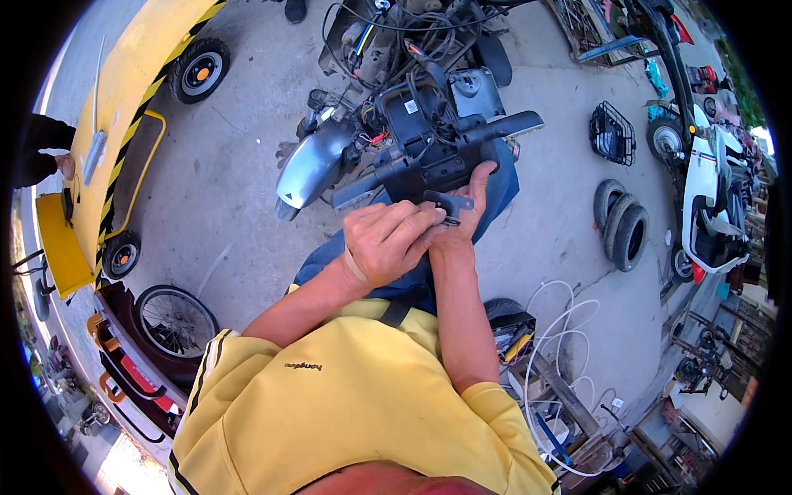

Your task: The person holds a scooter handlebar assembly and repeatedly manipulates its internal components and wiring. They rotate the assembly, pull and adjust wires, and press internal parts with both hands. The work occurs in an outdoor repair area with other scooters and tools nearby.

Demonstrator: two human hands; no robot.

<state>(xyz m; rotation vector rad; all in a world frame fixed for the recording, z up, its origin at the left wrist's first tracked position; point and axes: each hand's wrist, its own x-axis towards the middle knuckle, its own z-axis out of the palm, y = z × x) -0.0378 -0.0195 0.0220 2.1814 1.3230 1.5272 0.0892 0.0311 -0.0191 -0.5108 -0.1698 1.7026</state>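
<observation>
A small dark bracket [450, 200] with holes in it is held between my two hands, over my lap. My left hand [389, 241] pinches its near edge, thumb and fingertips pressed together. Against its other side lies my right hand [469, 216], thumb stretched out and the other fingers partly hidden behind the bracket. Just beyond stands a partly stripped scooter [429, 157] with a black plastic body and bare wiring. Its silver-blue mudguard [313, 165] sits to the left of my hands.
Loose cables [429, 49] spill over the scooter's far end. At right lie several tyres [631, 238] and a black wire basket [612, 134]; a white scooter [709, 198] stands beyond. A yellow cart [136, 66] and a bicycle wheel [176, 320] are at left, white tubing [528, 388] near right.
</observation>
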